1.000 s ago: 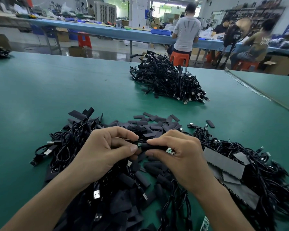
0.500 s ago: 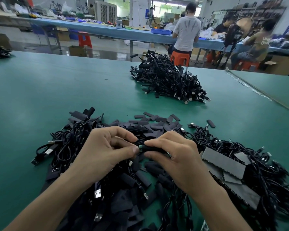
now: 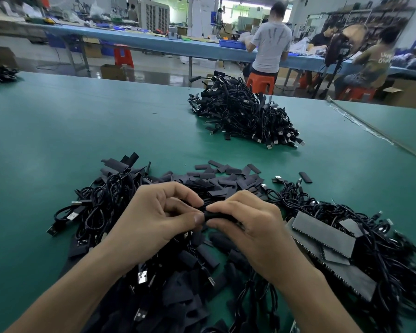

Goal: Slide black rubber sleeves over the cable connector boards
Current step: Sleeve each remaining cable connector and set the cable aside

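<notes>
Where both arms reach in over the near heap, the left hand (image 3: pixel 154 219) pinches a cable end (image 3: pixel 201 210) between thumb and forefinger, right at the mouth of a black rubber sleeve (image 3: pixel 216 215); the connector board itself is hidden by the fingers. The right hand (image 3: pixel 252 227) grips that sleeve, thumb beneath and fingers curled over it, so that the fingertips of the two hands nearly touch. Beneath them, on the green worktop (image 3: pixel 82 131), lies a tangle of black cables (image 3: pixel 101 205) with silver plugs showing here and there. Just beyond the hands is a scatter of loose sleeves (image 3: pixel 226 174), flat and short. To the right, grey strips (image 3: pixel 322 234) lie across more cable. Farther back on the same worktop, well apart from the near heap, sits a second pile of cables (image 3: pixel 245 114). Behind the worktop a person in a grey shirt (image 3: pixel 270 44) stands at a long blue bench (image 3: pixel 154 43), back to the camera, beside an orange stool (image 3: pixel 259 82).
</notes>
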The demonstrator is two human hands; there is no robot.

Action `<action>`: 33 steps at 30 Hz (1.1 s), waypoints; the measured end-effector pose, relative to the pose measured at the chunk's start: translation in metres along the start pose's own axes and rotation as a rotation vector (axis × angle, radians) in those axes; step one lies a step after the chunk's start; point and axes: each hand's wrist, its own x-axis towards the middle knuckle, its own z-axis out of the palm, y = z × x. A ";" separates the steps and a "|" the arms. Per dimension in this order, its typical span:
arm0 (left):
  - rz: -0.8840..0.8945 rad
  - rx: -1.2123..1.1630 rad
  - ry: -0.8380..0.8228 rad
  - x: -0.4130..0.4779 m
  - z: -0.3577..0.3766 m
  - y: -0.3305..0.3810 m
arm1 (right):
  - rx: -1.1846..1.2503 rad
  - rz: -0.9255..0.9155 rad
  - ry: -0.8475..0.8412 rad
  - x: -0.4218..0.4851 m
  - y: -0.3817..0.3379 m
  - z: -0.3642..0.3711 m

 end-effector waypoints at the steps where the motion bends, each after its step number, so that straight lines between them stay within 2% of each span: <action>1: -0.005 -0.011 0.004 0.000 0.000 0.000 | -0.003 -0.001 0.006 0.000 0.000 0.000; 5: -0.016 -0.034 0.016 0.000 0.000 -0.001 | 0.029 0.051 0.052 0.000 -0.001 0.000; 11: -0.013 -0.063 0.091 0.002 0.000 -0.002 | 0.244 0.366 0.252 0.002 -0.008 0.006; 13: -0.017 -0.102 0.110 0.001 0.001 0.000 | 0.295 0.412 0.309 0.002 -0.009 0.008; 21: 0.009 -0.090 0.148 0.001 0.003 0.001 | 0.187 0.400 0.317 0.002 -0.020 0.012; 28: 0.023 -0.081 0.130 0.001 0.003 -0.002 | 0.298 0.443 0.238 0.003 -0.028 0.016; 33: 0.037 -0.066 0.074 -0.001 0.012 -0.004 | 0.222 0.360 0.325 0.009 -0.036 0.008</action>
